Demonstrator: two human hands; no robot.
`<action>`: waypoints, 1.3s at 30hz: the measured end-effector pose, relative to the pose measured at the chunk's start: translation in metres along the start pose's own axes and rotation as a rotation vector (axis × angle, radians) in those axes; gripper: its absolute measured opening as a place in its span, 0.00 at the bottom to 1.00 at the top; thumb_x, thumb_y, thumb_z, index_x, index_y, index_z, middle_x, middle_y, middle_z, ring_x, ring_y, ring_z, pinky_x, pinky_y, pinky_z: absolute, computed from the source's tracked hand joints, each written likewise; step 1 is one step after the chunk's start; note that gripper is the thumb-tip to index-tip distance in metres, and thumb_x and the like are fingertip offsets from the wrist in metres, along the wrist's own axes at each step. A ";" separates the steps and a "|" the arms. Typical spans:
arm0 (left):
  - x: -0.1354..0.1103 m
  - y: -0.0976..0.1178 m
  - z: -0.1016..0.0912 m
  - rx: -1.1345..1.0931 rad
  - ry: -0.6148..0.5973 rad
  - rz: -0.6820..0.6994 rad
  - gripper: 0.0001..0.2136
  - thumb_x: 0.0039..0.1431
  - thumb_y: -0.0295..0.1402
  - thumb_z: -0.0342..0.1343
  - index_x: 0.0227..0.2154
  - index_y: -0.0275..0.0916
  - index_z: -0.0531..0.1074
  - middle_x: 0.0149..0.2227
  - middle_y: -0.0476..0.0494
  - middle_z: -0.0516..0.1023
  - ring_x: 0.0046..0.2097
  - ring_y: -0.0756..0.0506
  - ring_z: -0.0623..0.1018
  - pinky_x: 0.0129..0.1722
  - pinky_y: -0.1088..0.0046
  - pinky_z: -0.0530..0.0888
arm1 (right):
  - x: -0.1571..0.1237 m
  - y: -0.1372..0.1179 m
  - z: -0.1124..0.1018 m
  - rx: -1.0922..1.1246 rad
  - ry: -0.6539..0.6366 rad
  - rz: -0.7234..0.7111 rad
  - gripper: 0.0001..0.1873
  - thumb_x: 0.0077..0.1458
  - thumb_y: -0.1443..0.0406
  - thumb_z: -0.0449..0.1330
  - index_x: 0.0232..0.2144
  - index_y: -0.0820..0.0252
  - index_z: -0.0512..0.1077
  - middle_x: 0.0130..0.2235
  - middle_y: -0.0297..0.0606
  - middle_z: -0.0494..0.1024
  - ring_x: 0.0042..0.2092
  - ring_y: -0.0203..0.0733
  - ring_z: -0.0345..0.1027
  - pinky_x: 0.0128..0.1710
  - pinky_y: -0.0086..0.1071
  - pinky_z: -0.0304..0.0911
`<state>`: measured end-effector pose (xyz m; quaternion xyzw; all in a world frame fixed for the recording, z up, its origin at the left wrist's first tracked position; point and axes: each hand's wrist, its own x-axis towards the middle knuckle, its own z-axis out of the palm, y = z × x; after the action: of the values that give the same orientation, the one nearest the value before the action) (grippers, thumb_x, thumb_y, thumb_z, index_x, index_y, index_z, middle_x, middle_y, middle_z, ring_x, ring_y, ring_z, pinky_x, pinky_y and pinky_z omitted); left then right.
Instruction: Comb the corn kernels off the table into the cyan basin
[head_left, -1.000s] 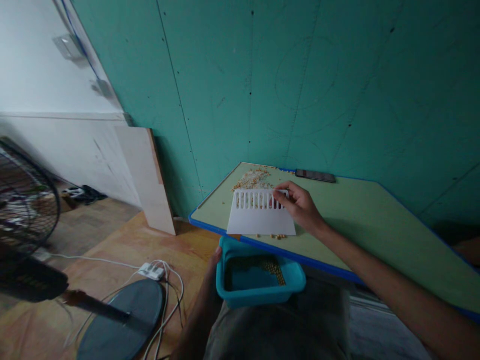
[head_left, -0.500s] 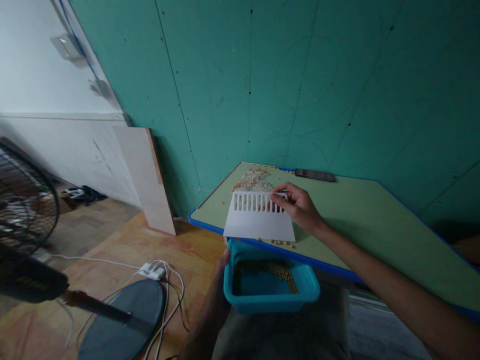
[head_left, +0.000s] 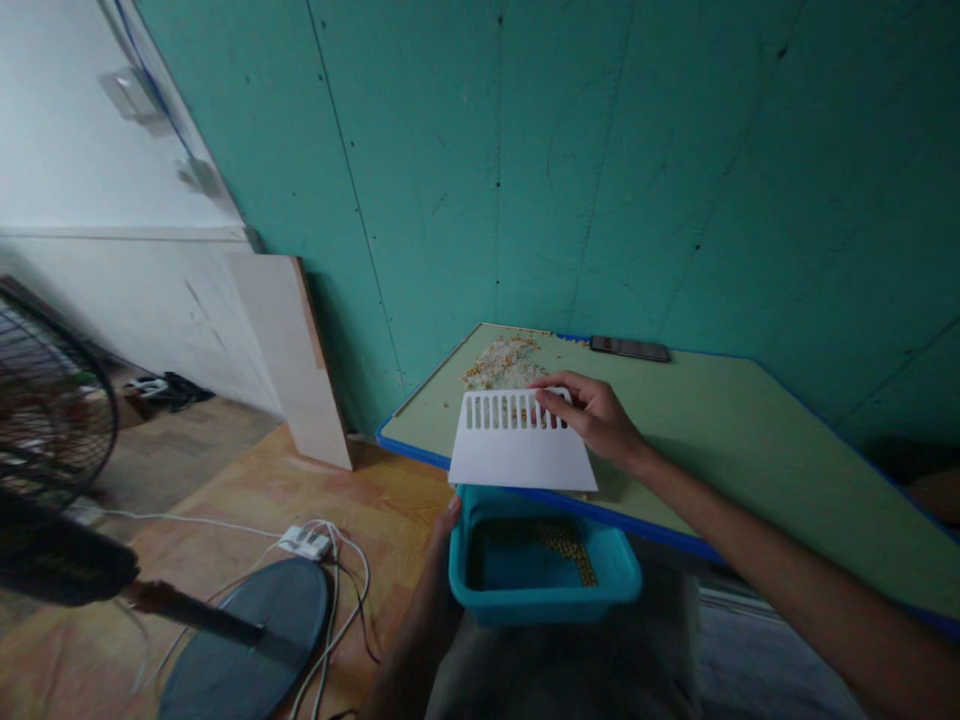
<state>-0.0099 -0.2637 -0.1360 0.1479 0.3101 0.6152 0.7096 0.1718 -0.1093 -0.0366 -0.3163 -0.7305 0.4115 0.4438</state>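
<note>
My right hand [head_left: 592,418] grips a white slotted plastic scraper [head_left: 517,455] by its top edge. The scraper's lower edge reaches the blue front edge of the green table [head_left: 712,440]. Just below that edge my left hand [head_left: 444,525] holds a teal plastic tub [head_left: 545,600] by its left rim; only part of the fingers show. A small heap of yellowish grains [head_left: 564,545] lies in the tub. A larger scatter of grains [head_left: 504,362] sits at the table's far left corner, behind the scraper.
A dark phone [head_left: 628,348] lies at the table's back edge against the teal wall. On the wooden floor to the left stand a fan [head_left: 52,420] with a round base [head_left: 240,640], a white power strip [head_left: 304,542] with cables, and a leaning board [head_left: 289,355].
The scraper has slid toward me to the table's front edge, and the loose grains seen in front of it are gone from view. The tub shifted slightly right under the edge.
</note>
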 end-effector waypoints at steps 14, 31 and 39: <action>0.004 0.000 -0.009 0.025 0.047 0.038 0.29 0.60 0.49 0.58 0.61 0.41 0.71 0.52 0.39 0.84 0.55 0.35 0.80 0.61 0.56 0.70 | -0.001 0.003 -0.006 -0.047 -0.045 -0.008 0.18 0.59 0.48 0.62 0.37 0.54 0.66 0.27 0.32 0.77 0.24 0.37 0.68 0.23 0.30 0.57; 0.010 -0.006 -0.011 -0.052 -0.037 -0.015 0.30 0.61 0.46 0.59 0.64 0.42 0.66 0.55 0.41 0.82 0.60 0.34 0.76 0.66 0.54 0.65 | 0.000 -0.005 -0.005 -0.021 -0.039 0.008 0.18 0.62 0.47 0.57 0.34 0.54 0.64 0.27 0.30 0.74 0.26 0.37 0.67 0.25 0.29 0.59; 0.004 0.001 -0.013 -0.018 0.038 -0.038 0.29 0.62 0.47 0.57 0.63 0.40 0.68 0.54 0.40 0.83 0.59 0.33 0.77 0.65 0.54 0.67 | 0.019 0.007 -0.030 -0.088 0.347 -0.095 0.20 0.58 0.44 0.60 0.34 0.53 0.66 0.25 0.29 0.69 0.24 0.36 0.60 0.22 0.30 0.54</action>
<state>-0.0184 -0.2623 -0.1459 0.1239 0.3210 0.6070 0.7163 0.1924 -0.0808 -0.0272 -0.3666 -0.6747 0.2967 0.5677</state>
